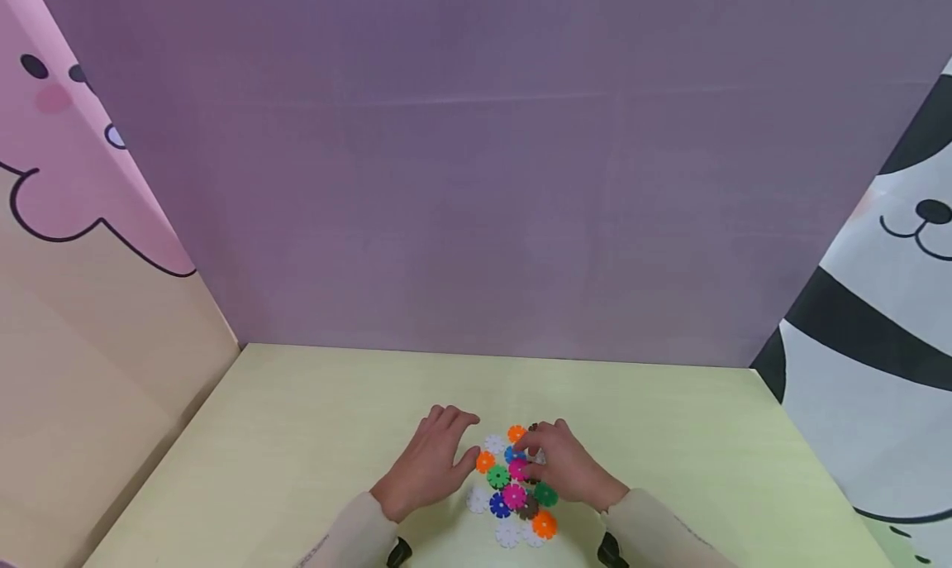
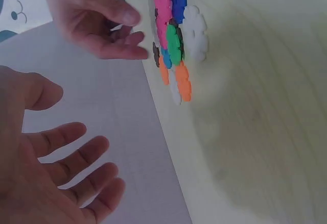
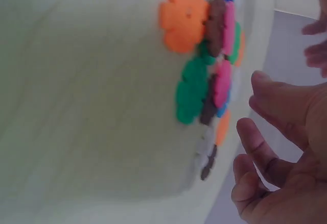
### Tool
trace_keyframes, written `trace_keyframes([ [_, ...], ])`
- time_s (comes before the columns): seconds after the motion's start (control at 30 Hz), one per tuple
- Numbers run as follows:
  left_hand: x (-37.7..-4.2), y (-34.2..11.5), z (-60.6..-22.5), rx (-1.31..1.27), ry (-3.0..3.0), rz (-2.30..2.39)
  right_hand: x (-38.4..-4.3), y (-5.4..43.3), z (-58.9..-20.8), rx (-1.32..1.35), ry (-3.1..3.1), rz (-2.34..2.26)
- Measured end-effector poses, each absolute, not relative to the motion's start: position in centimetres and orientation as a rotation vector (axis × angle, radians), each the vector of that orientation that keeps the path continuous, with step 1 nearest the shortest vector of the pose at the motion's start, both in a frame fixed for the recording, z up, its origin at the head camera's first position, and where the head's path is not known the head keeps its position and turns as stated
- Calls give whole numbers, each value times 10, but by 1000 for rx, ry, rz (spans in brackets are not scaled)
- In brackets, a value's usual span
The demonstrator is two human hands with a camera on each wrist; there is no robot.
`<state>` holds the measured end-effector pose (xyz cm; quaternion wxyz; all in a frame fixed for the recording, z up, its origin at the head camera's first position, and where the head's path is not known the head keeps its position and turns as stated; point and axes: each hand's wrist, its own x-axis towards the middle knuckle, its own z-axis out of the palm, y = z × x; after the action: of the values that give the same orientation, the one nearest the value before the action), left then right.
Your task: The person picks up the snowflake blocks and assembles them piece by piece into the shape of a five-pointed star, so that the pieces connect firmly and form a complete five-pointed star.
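Several flower-shaped plastic discs with notched edges lie in a loose heap on the table (image 1: 335, 411). Among them are a pink disc (image 1: 514, 495), an orange disc (image 1: 545, 524), a dark blue disc (image 1: 500, 504), a light green disc (image 1: 498, 475) and a white disc (image 1: 478, 498). Left of the heap hovers my left hand (image 1: 431, 465), its fingers spread and holding nothing. My right hand (image 1: 568, 465) is over the heap's right side, near a dark green disc (image 3: 192, 91). Its thumb and loosely bent fingers stand apart with nothing visible between them.
A plain purple-grey panel (image 1: 476, 179) rises behind the table. To the left stands a side wall with a pink cartoon figure (image 1: 82, 163), to the right one with a black-and-white cartoon bear (image 1: 885, 303). More pale tabletop surrounds the discs.
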<state>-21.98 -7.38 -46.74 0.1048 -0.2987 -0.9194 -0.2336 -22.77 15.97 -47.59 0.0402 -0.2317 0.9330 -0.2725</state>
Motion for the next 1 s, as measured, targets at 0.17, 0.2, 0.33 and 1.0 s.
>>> trace_keyframes([
  [0.17,-220,-71,-469,-887,-2697,-723,-227,156,-485,-723,2880,-777],
  [0.2,-220,-71,-468,-884,-2703,-728,-227,155,-486,-717,2882,-775],
  [0.33,-221,-70,-469,-868,-2736,-753,-226,154,-488,-679,2870,-806],
  [1.0,-225,-59,-467,-818,-2684,-875,-219,148,-453,-716,2888,-1200],
])
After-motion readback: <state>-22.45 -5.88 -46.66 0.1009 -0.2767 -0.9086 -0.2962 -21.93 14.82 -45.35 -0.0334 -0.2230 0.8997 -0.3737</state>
